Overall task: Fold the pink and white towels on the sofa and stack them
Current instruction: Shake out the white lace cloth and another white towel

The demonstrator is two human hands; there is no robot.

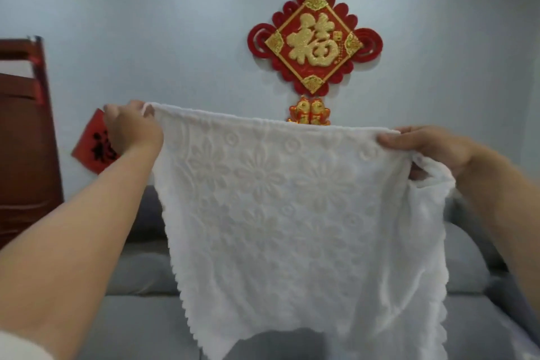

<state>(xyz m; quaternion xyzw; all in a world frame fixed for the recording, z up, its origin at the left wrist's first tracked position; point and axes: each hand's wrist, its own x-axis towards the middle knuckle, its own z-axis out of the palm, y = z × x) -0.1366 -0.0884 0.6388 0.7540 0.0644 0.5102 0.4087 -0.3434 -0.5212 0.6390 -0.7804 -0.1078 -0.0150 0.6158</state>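
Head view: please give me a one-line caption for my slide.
Both hands, left hand and right hand, hold a white towel spread above a grey sofa.

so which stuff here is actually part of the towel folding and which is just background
Part of the job: white towel, held up by left hand and right hand; grey sofa.

Background: red wall ornament, red paper, wooden furniture.
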